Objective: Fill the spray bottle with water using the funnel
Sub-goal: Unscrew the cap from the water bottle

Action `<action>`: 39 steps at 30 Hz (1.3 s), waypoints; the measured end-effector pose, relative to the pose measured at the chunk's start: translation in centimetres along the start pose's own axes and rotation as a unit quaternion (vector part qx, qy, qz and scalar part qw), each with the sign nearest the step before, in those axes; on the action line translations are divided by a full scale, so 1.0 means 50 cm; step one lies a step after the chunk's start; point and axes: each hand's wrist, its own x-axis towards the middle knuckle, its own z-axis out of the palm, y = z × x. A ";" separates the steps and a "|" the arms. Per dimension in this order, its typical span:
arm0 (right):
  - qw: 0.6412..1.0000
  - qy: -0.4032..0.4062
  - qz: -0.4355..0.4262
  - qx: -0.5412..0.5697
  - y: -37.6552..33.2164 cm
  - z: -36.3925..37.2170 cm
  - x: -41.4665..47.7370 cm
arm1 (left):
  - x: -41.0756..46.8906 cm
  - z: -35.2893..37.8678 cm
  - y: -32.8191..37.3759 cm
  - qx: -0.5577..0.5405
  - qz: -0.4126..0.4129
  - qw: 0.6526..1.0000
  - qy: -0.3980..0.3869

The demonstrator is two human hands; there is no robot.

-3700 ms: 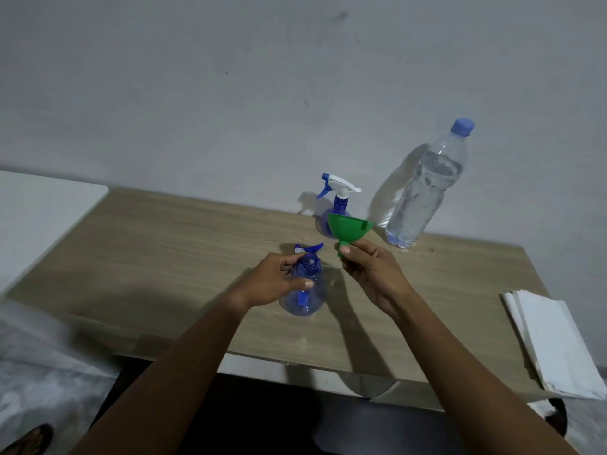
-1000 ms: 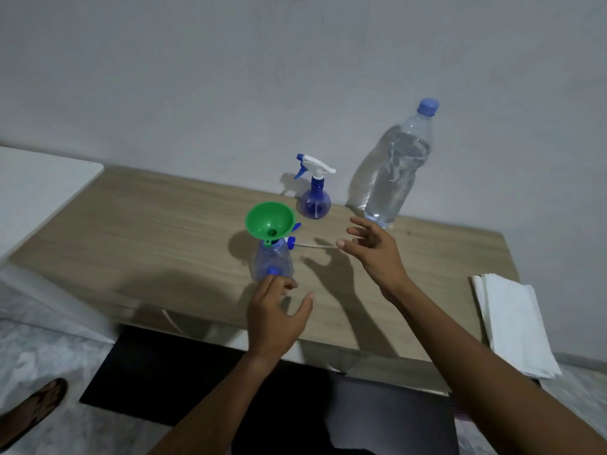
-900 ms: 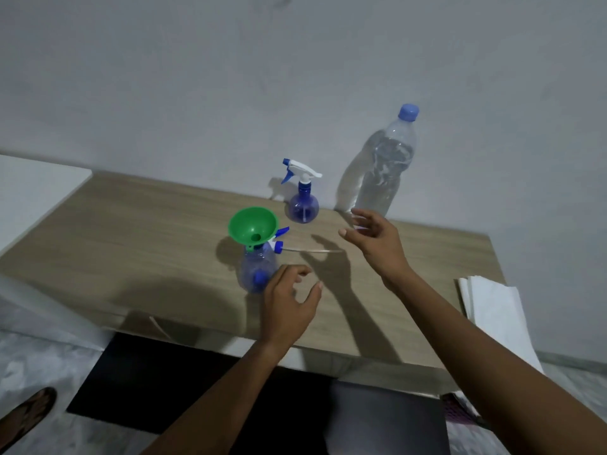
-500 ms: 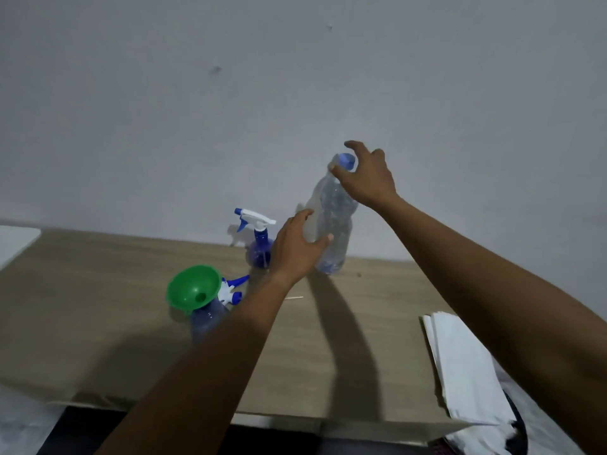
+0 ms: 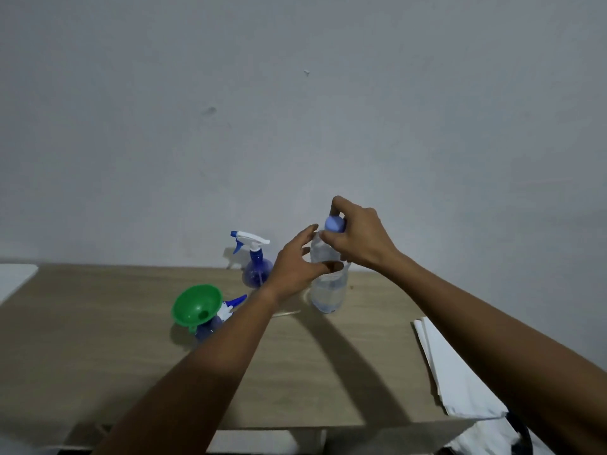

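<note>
A clear water bottle (image 5: 329,292) with a pale blue cap (image 5: 334,223) stands on the wooden table (image 5: 98,339). My right hand (image 5: 358,238) grips it at the cap and neck. My left hand (image 5: 295,266) wraps around the bottle's body, thumb across the front. To the left, a green funnel (image 5: 197,305) sits in the mouth of a small blue spray bottle (image 5: 207,328), whose removed sprayer head (image 5: 231,307) lies beside it, partly behind my left forearm. A second blue spray bottle (image 5: 256,267), with its white trigger head on, stands near the wall.
A stack of white paper towels (image 5: 456,372) lies at the table's right edge. A white surface (image 5: 13,277) adjoins the table on the left. A grey wall rises right behind the table.
Both hands have closed on the water bottle: the right on its cap, the left around its body. The bottle has come slightly nearer me. The funnel stays in the open spray bottle.
</note>
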 end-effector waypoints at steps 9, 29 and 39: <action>0.995 -0.065 0.023 0.069 -0.103 0.003 -0.059 | -0.091 -0.074 0.016 0.005 0.038 0.998 -0.053; 0.995 -0.085 -0.042 -0.011 -0.157 0.037 -0.012 | -0.116 -0.176 0.001 -0.019 0.032 0.998 -0.057; 0.955 -0.248 -0.132 -0.098 -0.172 -0.005 0.024 | -0.111 -0.183 -0.008 -0.036 0.024 0.996 -0.079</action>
